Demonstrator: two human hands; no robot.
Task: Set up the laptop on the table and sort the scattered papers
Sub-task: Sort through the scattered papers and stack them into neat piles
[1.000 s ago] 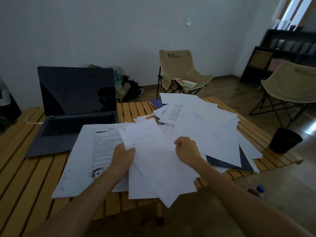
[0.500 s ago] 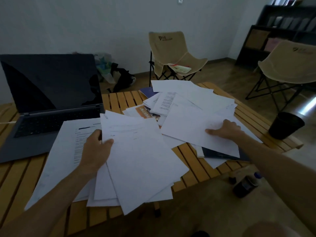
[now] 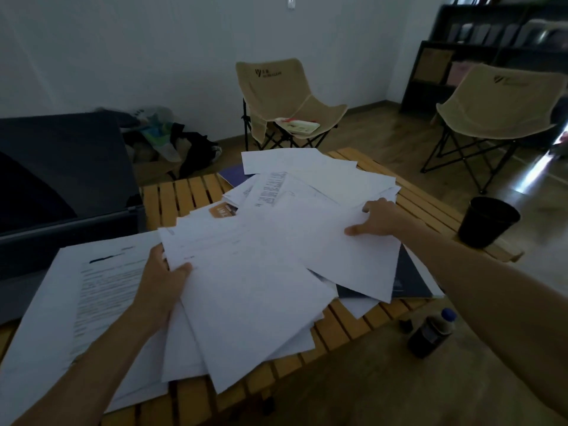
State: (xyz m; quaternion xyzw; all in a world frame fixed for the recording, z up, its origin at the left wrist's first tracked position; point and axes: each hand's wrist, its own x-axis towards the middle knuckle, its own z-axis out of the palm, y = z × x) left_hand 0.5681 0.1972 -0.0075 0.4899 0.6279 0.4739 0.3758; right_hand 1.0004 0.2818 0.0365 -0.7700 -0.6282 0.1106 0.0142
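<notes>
Tabletop (image 3: 408, 198): slatted wood. Laptop (image 3: 61, 186) open, screen dark, at 9 o'clock — setup looks done. Papers (image 3: 307, 186) mostly unsorted, heap from centre to 2 o'clock. Left hand (image 3: 159, 284), grip closed w/ thumb over a fanned batch of sheets (image 3: 246, 290) at 6. Right hand (image 3: 376, 218) pinching edge of a loose sheet (image 3: 338, 250) at 3.
</notes>
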